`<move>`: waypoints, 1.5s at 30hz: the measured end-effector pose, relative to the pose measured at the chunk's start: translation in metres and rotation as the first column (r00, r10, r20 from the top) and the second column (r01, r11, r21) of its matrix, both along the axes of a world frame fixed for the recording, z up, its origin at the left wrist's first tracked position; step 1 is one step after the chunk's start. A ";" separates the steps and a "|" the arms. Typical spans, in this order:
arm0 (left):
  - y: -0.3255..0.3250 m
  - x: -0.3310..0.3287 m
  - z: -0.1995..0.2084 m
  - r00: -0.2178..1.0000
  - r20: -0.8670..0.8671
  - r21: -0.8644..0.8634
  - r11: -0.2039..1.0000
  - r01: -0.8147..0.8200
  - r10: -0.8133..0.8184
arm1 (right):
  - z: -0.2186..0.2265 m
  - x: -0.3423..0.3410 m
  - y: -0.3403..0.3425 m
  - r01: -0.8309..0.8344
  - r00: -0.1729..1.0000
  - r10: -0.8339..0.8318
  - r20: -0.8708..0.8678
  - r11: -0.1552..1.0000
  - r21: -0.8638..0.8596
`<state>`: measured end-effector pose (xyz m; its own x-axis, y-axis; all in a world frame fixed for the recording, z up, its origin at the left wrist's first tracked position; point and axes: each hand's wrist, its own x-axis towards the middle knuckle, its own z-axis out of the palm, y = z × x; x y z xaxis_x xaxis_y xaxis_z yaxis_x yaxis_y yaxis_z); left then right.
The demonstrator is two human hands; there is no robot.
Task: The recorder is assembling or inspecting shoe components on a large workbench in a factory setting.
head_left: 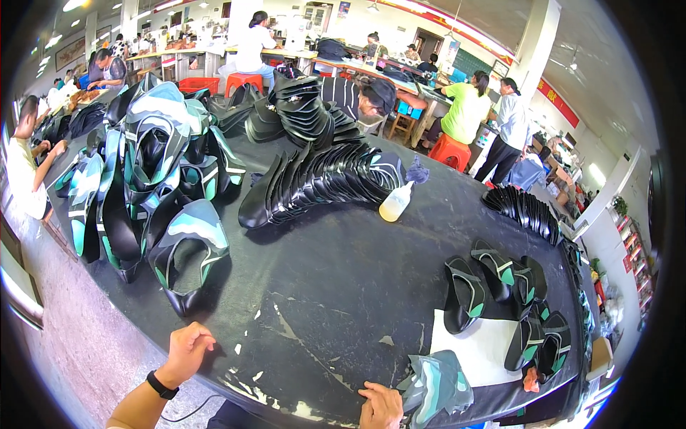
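Note:
My left hand [187, 352], a dark band on its wrist, is closed in a loose curl by the table's near edge; nothing shows in it. Just beyond it stands a black shoe upper [191, 264] with a teal and grey wavy top, in front of a heap of similar uppers [153, 143]. At the near edge my right hand [381, 405] rests with its fingers curled and nothing visible in them. Close to its right lies a small stack of teal and grey wavy pieces [437, 387]. Whether the hand touches that stack, I cannot tell.
A long row of nested black uppers [321, 184] crosses the dark table [314, 286], with a bottle of yellowish liquid [395, 203] at its end. Several black and green uppers [464, 293] stand around a white sheet [471, 347]. Other people work beyond the table.

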<state>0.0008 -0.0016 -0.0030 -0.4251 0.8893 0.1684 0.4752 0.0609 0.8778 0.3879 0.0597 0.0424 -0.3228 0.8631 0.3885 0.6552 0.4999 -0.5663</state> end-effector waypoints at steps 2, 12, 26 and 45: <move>0.004 -0.001 -0.005 0.998 -0.057 0.022 1.000 0.010 -0.008 | -0.001 0.000 0.000 0.003 1.000 -0.003 0.004 1.000 0.004; 0.004 0.002 0.006 0.957 -0.284 0.032 0.997 0.068 -0.056 | -0.001 0.001 0.000 -0.002 1.000 0.002 0.023 1.000 0.003; 0.000 0.005 0.010 0.988 -0.150 -0.045 0.998 -0.033 0.026 | -0.004 0.005 0.000 -0.011 1.000 0.011 0.021 1.000 -0.001; 0.004 0.005 0.006 0.983 -0.178 -0.049 0.998 -0.040 0.030 | -0.006 0.005 0.001 -0.011 0.999 0.010 0.036 1.000 0.002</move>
<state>0.0056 0.0019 0.0026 -0.4235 0.8841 0.1974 0.6199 0.1240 0.7748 0.3932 0.0605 0.0363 -0.3456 0.8586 0.3787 0.6699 0.5083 -0.5412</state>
